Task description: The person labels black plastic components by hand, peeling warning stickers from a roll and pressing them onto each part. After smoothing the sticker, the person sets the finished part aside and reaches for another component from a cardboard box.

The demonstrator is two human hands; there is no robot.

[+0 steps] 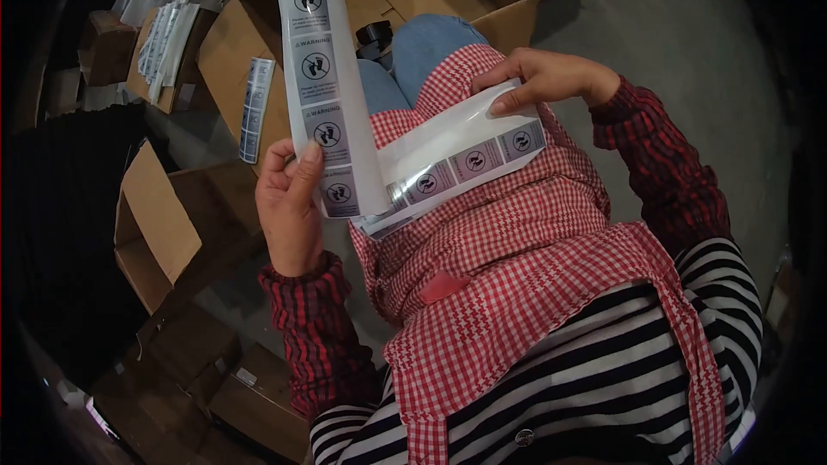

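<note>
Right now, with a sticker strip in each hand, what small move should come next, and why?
Probably peel one warning sticker: the left hand pinches the upright strip at its bottom end, and the right hand presses the other strip flat on the apron.

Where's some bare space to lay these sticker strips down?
Bare floor lies past the right hand, beyond the box. The apron on the lap is free below the strips. Left of the left hand is crowded with open boxes and packets.

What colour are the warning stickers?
Grey, on the long white sticker strip, seen in the head view.
</note>
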